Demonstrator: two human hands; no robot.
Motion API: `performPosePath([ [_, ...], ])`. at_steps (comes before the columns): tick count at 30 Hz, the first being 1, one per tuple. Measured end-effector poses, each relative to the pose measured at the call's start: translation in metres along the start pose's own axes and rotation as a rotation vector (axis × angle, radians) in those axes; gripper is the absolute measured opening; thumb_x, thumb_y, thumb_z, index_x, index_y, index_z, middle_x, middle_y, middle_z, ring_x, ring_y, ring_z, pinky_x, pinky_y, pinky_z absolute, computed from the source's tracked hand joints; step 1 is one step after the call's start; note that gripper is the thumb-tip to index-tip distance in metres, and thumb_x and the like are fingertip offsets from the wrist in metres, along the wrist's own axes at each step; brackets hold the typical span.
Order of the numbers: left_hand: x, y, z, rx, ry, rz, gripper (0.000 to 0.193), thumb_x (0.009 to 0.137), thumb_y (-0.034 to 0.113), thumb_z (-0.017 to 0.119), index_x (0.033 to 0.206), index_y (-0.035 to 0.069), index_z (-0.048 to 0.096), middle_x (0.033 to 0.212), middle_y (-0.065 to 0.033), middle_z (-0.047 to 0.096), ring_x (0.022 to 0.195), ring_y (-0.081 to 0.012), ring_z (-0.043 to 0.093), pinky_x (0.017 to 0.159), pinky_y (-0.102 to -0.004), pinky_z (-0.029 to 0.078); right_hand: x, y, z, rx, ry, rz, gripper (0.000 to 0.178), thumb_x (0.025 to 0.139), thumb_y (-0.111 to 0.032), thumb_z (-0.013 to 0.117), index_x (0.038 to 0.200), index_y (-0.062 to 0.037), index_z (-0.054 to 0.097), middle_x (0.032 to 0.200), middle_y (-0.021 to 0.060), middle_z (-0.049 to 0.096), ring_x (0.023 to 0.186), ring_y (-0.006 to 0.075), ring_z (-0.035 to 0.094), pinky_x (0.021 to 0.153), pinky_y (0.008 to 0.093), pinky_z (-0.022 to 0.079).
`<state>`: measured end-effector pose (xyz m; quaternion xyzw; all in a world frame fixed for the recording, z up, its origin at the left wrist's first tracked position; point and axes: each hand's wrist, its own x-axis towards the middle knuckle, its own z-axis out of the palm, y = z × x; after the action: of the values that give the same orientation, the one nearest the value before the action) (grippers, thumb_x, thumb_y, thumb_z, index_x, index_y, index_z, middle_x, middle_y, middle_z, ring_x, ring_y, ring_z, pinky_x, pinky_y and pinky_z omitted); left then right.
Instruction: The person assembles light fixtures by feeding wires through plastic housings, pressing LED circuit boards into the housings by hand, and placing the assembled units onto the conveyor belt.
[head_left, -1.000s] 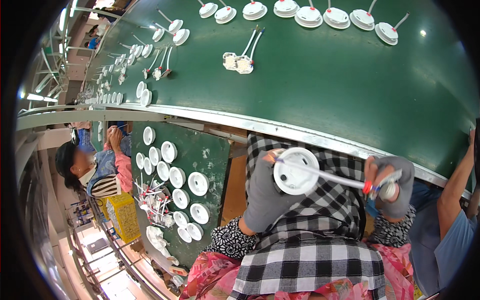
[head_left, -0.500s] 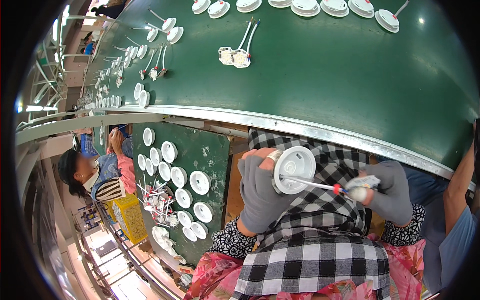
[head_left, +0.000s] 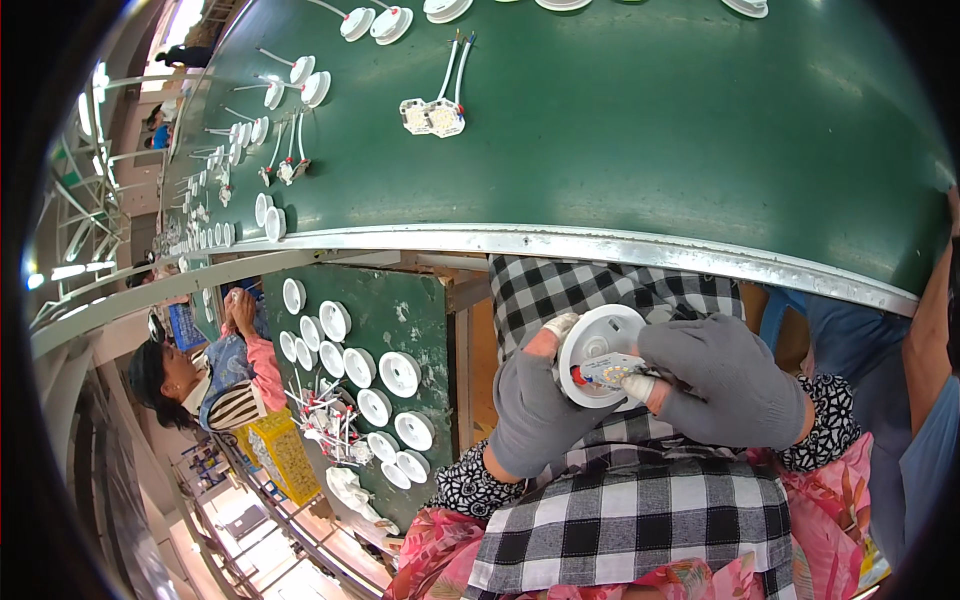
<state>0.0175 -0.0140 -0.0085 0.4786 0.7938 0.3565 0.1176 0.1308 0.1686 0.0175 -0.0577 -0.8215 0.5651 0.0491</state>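
Green workbench [head_left: 650, 130] with a metal rail [head_left: 600, 242] along its near edge spans the upper view, a board with two wires [head_left: 433, 117] lying on it toward eleven o'clock from the hands; a side table [head_left: 410, 320] at nine o'clock bears white rings [head_left: 400, 374], a tangle of wired boards [head_left: 330, 425] and, nearer eight, a crumpled white cloth [head_left: 355, 495]. Below the rail, over a checked apron [head_left: 620, 510], the gloved left hand [head_left: 540, 405] is closed round the nine o'clock side of a white cup [head_left: 600, 325], its open face up toward the camera. From three o'clock the gloved right hand [head_left: 725, 380] pinches a circuit board [head_left: 610, 372] at the cup's mouth, a red piece [head_left: 577, 375] beside the board's left end, near eight o'clock of the cup. Whether the board touches the cup's floor cannot be told. If it went down askew, it could catch on the wall and bend; pressing thumb-first on the lit-looking yellowish dots could mark or crack them; a cable, hidden from this angle, might kink or get pinched beneath; and a slackened left grip would let the cup twist under the push
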Motion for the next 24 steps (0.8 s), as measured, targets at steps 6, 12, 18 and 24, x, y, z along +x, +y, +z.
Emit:
performPosePath([
  [6,-0.001,0.0,0.002,-0.091,-0.046,-0.049,0.086,0.063,0.023,0.093,0.125,0.001,0.037,0.113,-0.0167,0.058,0.1,-0.0258,0.065,0.083,-0.034,0.054,-0.003,-0.002,0.012,-0.045,0.045,-0.003,0.025,0.081,-0.016,0.068,0.102,-0.0013,0.063,0.071,0.0121,0.061,0.055,0.0276,0.06,0.051,0.0361,0.046],
  [12,-0.014,-0.018,0.017,-0.098,0.083,0.011,0.085,0.067,0.017,0.09,0.128,0.0,0.033,0.119,-0.0194,0.055,0.103,-0.0266,0.065,0.085,-0.0353,0.055,-0.004,0.014,0.017,-0.081,-0.014,0.023,0.05,0.076,-0.026,0.074,0.116,-0.0045,0.054,0.088,0.0106,0.058,0.072,0.0252,0.063,0.061,0.0357,0.051],
  [18,-0.027,-0.014,0.025,-0.39,0.067,-0.244,0.084,0.068,0.014,0.088,0.13,0.002,0.032,0.125,-0.0174,0.05,0.112,-0.0239,0.059,0.092,-0.0363,0.051,-0.003,0.026,0.038,0.072,0.128,0.059,0.084,0.065,-0.036,0.084,0.13,-0.0009,0.043,0.11,0.0109,0.048,0.094,0.0249,0.057,0.079,0.035,0.051],
  [24,-0.01,-0.039,0.0,-0.624,-0.361,-0.095,0.093,0.07,0.012,0.085,0.141,0.003,0.025,0.136,-0.0175,0.045,0.123,-0.0242,0.053,0.099,-0.033,0.045,-0.008,0.028,0.036,0.082,0.11,0.105,0.083,0.062,-0.039,0.085,0.125,-0.0013,0.046,0.109,0.0145,0.058,0.097,0.0314,0.063,0.084,0.0393,0.052],
])
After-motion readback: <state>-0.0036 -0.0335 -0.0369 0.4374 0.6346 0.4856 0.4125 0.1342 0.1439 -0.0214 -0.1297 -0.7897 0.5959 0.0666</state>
